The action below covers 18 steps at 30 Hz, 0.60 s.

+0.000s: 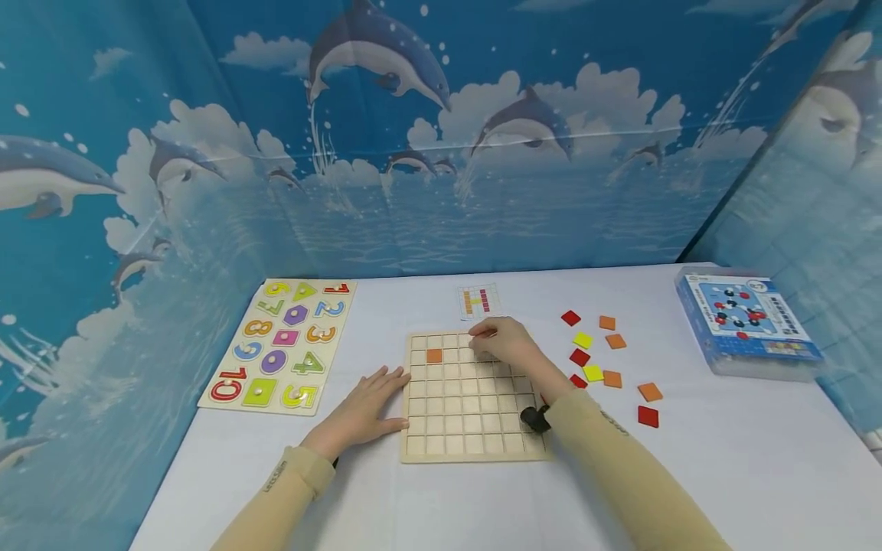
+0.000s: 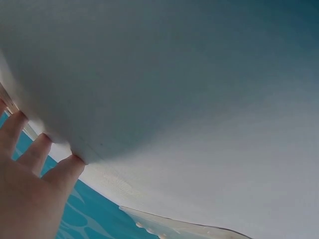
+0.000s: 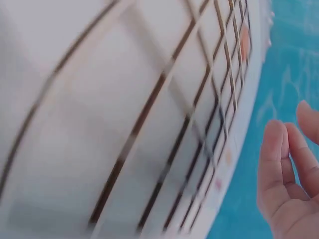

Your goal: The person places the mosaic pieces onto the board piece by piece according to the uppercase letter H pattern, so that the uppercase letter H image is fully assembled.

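Note:
A wooden grid board [image 1: 452, 458] lies on the white table with one orange square tile [image 1: 434, 356] in a cell near its upper left. My left hand [image 1: 364, 407] rests flat with spread fingers, its fingertips and thumb at the board's left edge. Over the board's upper right, my right hand [image 1: 508, 342] bends down with its fingertips close above a top-row cell. In the right wrist view its thumb and fingers [image 3: 271, 149] come close together; whether they pinch a tile I cannot tell. Behind the board lies a small pattern card [image 1: 478, 301] with orange, yellow and red squares.
Loose orange tiles [image 1: 650, 392], red tiles [image 1: 648, 416] and yellow tiles [image 1: 592, 373] lie scattered right of the board. A number-and-shape puzzle board [image 1: 279, 348] lies at left. A clear plastic box [image 1: 747, 321] stands at the far right. Dolphin-print curtains [image 1: 441, 222] surround the table.

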Available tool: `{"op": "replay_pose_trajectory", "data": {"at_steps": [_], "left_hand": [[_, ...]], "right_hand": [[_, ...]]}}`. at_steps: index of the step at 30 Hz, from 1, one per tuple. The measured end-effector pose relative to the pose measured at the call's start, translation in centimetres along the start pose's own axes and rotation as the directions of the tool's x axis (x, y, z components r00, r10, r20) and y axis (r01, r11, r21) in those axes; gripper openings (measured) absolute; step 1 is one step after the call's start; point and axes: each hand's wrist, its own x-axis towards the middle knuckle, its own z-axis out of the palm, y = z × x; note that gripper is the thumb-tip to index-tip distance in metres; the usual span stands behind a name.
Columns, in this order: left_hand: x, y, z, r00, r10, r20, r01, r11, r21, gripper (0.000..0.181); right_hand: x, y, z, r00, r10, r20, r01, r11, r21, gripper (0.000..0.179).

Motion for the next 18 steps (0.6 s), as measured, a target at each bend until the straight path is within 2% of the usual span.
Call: {"op": "replay_pose_trajectory", "data": {"at_steps": [5, 11, 18], "left_hand": [[-0.3, -0.3, 0.0, 1.000, 0.004, -0.010, -0.004, 1.000, 0.009, 0.077], [-0.3, -0.3, 0.1, 1.000, -0.001, 0.001, 0.001, 1.000, -0.015, 0.076], [0.0, -0.1, -0.1, 1.000, 0.007, 0.006, -0.006, 0.999, -0.032, 0.075]], "right_hand": [[-2.3, 2.3, -3.4, 0.999, 0.013, -0.045, -0.015, 0.999, -0.032, 0.034], [-5.8, 5.7, -7.5, 0.990, 0.066, -0.125, -0.074, 0.995, -0.060, 0.040], [-9.4, 9.3, -10.9, 0.981, 0.139, -0.138, -0.147, 0.988, -0.053, 0.053]]}}
